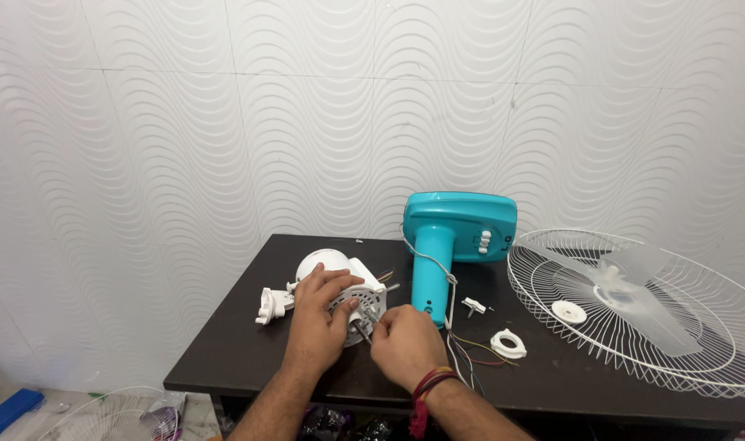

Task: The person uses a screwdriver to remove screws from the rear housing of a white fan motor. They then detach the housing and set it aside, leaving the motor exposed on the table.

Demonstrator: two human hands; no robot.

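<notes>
A white fan motor (333, 265) with a metal end plate lies on the dark table (233, 343). My left hand (317, 318) rests on top of the motor and holds it. My right hand (401, 343), with a red thread band on the wrist, pinches a thin tool (362, 329) at the motor's metal face. A turquoise fan base and stem (446, 237) lies just right of my hands, with a white cord and coloured wires (470, 347) trailing toward the table's front.
A white wire fan guard with clear blades (633, 302) lies at the table's right. Small white parts sit nearby: a ring (509, 344), a clip (473, 306), a bracket (272, 305). Another guard (103, 416) and a blue object (9, 411) are on the floor.
</notes>
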